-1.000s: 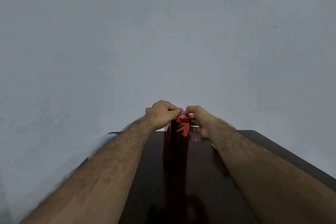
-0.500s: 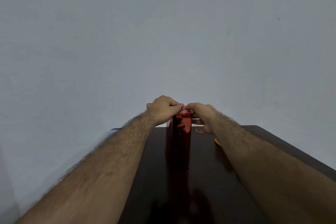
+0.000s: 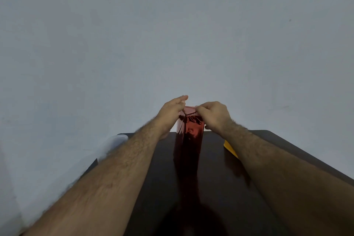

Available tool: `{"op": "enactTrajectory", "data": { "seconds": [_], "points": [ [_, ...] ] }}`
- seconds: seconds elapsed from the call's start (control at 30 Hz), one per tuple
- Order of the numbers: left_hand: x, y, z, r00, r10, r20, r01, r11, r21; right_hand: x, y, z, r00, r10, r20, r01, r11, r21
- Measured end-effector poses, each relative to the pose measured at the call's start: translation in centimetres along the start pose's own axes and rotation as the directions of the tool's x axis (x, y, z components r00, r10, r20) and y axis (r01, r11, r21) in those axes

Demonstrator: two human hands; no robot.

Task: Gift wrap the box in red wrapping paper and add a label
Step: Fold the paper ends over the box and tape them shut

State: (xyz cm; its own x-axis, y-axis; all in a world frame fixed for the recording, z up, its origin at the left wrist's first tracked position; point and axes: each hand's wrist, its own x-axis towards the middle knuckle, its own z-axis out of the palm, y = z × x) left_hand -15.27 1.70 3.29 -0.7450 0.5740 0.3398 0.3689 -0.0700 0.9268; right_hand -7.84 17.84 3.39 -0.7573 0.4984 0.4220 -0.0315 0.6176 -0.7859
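Red shiny foil wrap covers the tall upright box (image 3: 188,140), standing on the dark glossy wooden table (image 3: 220,188) between both hands. Left hand (image 3: 170,114) lies against the box's upper left side, fingers straight and stretched past the top. Right hand (image 3: 214,116) is curled at the box's top right edge, pinching the paper there. Right of the box, a yellow flat thing (image 3: 230,148) pokes out from behind the forearm, can't tell what. Left of the box, a blurry pale plastic lid-like shape (image 3: 116,140).
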Motion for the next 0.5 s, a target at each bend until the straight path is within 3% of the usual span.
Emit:
{"op": "enactTrajectory", "data": {
  "seconds": [0.07,0.17,0.27,0.4,0.5],
  "points": [
    [-0.6,-0.7,0.1,1.0,-0.021,-0.017,0.02,0.997,-0.07,-0.5,0.0,-0.5,1.0,-0.006,-0.006,0.006,0.998,-0.069],
    [-1.0,-2.2,0.2,0.999,-0.048,-0.013,0.049,0.987,0.151,-1.1,0.2,-1.0,0.999,-0.001,-0.035,-0.002,0.996,-0.093],
    [-2.2,-3.2,1.5,0.999,0.002,0.043,-0.018,0.928,0.372,-1.5,0.0,-1.3,0.995,0.064,-0.074,-0.062,0.998,0.032],
    [-3.6,-3.2,3.7,0.983,0.122,-0.139,-0.041,0.877,0.479,-2.2,-0.4,-1.9,0.98,0.193,-0.04,-0.172,0.938,0.301],
    [-4.0,-3.3,3.5,0.979,0.142,-0.148,-0.055,0.876,0.48,-2.7,0.0,-2.9,0.977,0.171,-0.131,-0.142,0.969,0.203]
  ]
}}
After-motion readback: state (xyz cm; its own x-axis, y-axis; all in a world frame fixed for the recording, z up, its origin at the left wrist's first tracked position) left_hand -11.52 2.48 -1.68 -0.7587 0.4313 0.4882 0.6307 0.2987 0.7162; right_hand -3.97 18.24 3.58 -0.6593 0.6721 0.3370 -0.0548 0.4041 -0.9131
